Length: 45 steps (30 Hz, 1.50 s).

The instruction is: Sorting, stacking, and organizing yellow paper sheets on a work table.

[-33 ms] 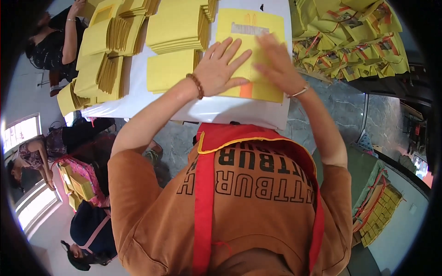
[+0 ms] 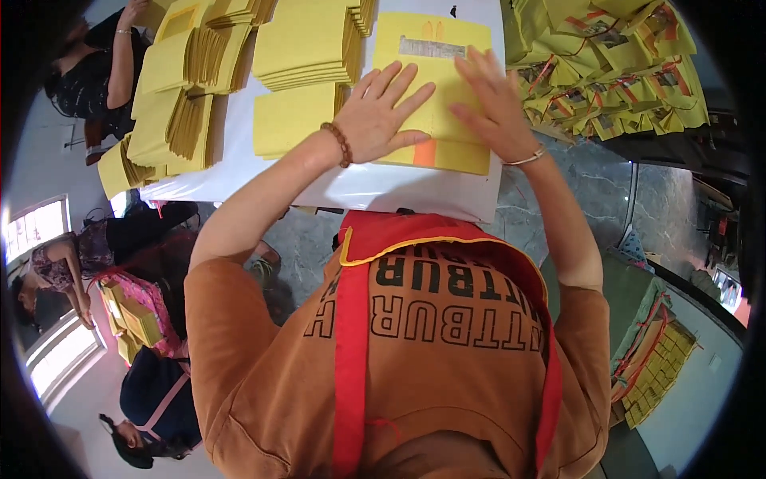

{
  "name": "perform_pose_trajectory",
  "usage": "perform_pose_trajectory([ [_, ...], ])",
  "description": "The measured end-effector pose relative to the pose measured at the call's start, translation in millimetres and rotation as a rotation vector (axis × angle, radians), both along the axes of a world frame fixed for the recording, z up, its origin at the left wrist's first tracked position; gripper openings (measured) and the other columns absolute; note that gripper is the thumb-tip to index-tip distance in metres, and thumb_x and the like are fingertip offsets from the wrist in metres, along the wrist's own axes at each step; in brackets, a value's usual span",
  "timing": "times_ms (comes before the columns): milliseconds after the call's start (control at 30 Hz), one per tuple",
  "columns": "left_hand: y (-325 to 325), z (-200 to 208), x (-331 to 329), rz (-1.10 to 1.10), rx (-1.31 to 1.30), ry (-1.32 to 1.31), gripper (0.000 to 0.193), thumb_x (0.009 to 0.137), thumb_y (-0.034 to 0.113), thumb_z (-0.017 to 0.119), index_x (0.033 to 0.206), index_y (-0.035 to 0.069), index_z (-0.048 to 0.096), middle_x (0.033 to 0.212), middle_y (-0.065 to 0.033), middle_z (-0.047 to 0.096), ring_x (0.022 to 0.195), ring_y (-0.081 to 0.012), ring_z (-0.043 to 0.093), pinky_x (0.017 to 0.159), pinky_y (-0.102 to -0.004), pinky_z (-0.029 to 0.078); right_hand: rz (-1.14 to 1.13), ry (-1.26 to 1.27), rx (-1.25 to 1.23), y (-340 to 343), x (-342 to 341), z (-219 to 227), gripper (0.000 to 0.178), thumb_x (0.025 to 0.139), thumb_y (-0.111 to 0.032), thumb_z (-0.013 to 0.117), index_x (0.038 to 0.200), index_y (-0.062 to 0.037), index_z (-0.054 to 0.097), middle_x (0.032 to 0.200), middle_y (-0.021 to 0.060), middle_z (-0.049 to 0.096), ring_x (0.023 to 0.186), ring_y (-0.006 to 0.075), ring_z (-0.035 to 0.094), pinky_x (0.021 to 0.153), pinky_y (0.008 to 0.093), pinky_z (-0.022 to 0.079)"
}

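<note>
Yellow paper: the yellow paper (image 2: 444, 80), with a grey strip near its far end and an orange band near its near edge, lies flat at the table's right side, beneath the hands.
Left hand: palm down on the paper, the left hand (image 2: 381, 116) has its fingers spread apart.
Right hand: blurred over the paper's right side, the right hand (image 2: 493, 112) shows fingers apart; whether it presses down cannot be told.
Table: the white-covered table (image 2: 359, 188) bears yellow stacks (image 2: 295, 120) beside the left hand and fanned yellow bundles (image 2: 167, 60) farther left.
Right of table: crumpled yellow papers (image 2: 606, 72) with red-orange strips lie heaped in rows.
Floor: grey, marbled floor (image 2: 586, 172) shows beyond the table's edge.
Left side: one person (image 2: 100, 72) stands by the table; another (image 2: 72, 263) bends near a pink-wrapped load (image 2: 140, 315); bright windows (image 2: 36, 231) stand behind.
Lower right: a gold-yellow block (image 2: 658, 375) sits near red straps.
</note>
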<state>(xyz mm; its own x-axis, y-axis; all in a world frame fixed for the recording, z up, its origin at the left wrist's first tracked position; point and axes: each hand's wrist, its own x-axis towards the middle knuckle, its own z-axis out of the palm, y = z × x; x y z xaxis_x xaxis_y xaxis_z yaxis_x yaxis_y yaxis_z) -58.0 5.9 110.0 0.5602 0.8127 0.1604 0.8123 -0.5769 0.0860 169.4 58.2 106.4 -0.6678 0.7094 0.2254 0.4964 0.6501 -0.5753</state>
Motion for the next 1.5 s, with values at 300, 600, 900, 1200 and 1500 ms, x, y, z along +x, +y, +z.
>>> perform_pose_trajectory([
  [300, 11.8, 15.1, 7.3, -0.078, 0.146, 0.088, 0.066, 0.083, 0.051, 0.048, 0.134, 0.011, 0.033, 0.136, -0.0179, 0.033, 0.123, -0.0349, 0.034, 0.099, -0.0443, 0.030, -0.066, -0.227, 0.174, 3.5, 23.9, -18.9, 0.068, 0.085, -0.055, 0.044, 0.136, -0.0132, 0.031, 0.144, 0.0138, 0.021, 0.135, 0.0308, 0.015, 0.101, 0.0584, 0.018],
  [600, -4.4, 26.6, 54.0, 0.100, -0.039, 0.269, 0.044, 0.069, 0.029, 0.061, 0.101, 0.000, 0.051, 0.094, -0.0166, 0.051, 0.084, -0.0277, 0.053, 0.062, -0.0398, 0.048, 0.049, -0.075, 0.070, 15.8, 27.0, -8.9, 0.060, 0.090, -0.047, 0.039, 0.134, -0.0080, 0.034, 0.142, 0.0176, 0.024, 0.134, 0.0327, 0.017, 0.107, 0.0422, 0.018],
  [900, 0.2, 14.0, 41.3, 0.110, 0.217, 0.141, 0.039, 0.071, 0.019, 0.054, 0.109, 0.009, 0.053, 0.080, -0.0088, 0.053, 0.075, -0.0252, 0.056, 0.059, -0.0350, 0.044, 0.011, 0.199, -0.349, 23.3, 28.8, 22.8, 0.053, 0.094, -0.036, 0.032, 0.133, -0.0010, 0.034, 0.141, 0.0121, 0.031, 0.131, 0.0228, 0.025, 0.107, 0.0320, 0.017],
  [1200, -58.3, 8.4, -112.1, 0.409, 0.320, -0.026, 0.055, 0.069, 0.004, 0.056, 0.121, 0.018, 0.050, 0.109, -0.0069, 0.057, 0.098, -0.0252, 0.056, 0.080, -0.0362, 0.044, -0.038, 0.023, 0.037, 13.3, 22.1, 16.3, 0.044, 0.087, -0.025, 0.051, 0.127, -0.0074, 0.047, 0.140, 0.0114, 0.033, 0.131, 0.0308, 0.025, 0.106, 0.0403, 0.019],
  [1500, -54.0, -69.6, -145.4, 0.392, 0.126, 0.095, 0.055, 0.072, 0.011, 0.060, 0.125, 0.019, 0.045, 0.123, -0.0061, 0.048, 0.112, -0.0238, 0.046, 0.089, -0.0374, 0.038, -0.047, 0.008, 0.059, -1.8, 8.7, -9.9, 0.041, 0.080, -0.022, 0.059, 0.120, -0.0124, 0.054, 0.137, 0.0115, 0.035, 0.129, 0.0361, 0.024, 0.105, 0.0432, 0.021],
])
